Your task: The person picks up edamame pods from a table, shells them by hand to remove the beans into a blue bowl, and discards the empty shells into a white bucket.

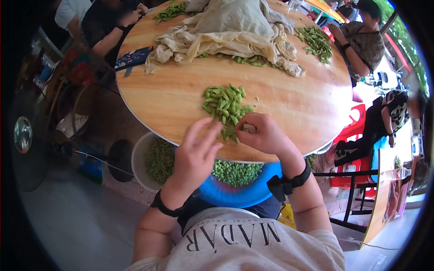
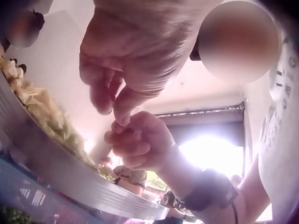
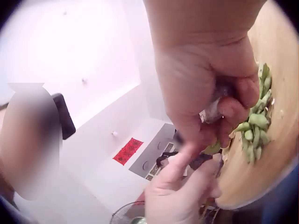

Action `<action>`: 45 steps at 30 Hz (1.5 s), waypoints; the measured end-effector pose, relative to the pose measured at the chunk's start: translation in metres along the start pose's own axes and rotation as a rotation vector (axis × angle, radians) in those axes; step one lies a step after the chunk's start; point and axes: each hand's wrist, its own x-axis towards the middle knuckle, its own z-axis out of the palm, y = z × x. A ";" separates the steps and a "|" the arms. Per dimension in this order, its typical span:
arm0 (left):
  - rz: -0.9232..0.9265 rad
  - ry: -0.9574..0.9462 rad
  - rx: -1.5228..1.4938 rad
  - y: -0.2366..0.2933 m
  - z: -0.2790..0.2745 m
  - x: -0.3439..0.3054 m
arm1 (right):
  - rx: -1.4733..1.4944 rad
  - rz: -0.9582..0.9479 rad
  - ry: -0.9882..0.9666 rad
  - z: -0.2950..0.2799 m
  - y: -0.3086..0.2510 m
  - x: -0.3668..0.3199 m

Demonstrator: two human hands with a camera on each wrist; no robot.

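Note:
My left hand (image 1: 194,156) is raised over the table's near edge, its fingers straight and spread, with the fingertips close to my right hand (image 1: 264,131). The right hand's fingers are curled round a small greyish object (image 1: 248,128), mostly hidden in the palm; I cannot tell its kind. In the right wrist view, a bit of green pod (image 3: 213,148) shows at the right fingertips, beside the left thumb and forefinger. A pile of green soybean pods (image 1: 224,101) lies just beyond both hands. Below the table edge, shelled green beans (image 1: 237,173) fill a blue basin (image 1: 226,198).
The round wooden table (image 1: 172,99) carries a cloth-covered heap (image 1: 235,22) at its middle and another pod pile (image 1: 315,43) at right. A dark patterned pouch (image 1: 133,58) lies at left. A white bucket (image 1: 138,158) of green pods stands below. Other people sit around.

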 end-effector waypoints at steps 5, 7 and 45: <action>0.177 -0.181 -0.025 0.000 0.013 -0.009 | 0.324 0.160 -0.117 -0.002 -0.007 -0.025; 0.043 -0.154 -0.179 0.004 0.015 -0.015 | 0.605 0.313 -0.091 -0.002 -0.009 -0.042; -0.860 -0.258 -0.969 0.028 0.022 -0.080 | 0.354 0.150 0.084 0.044 -0.019 -0.110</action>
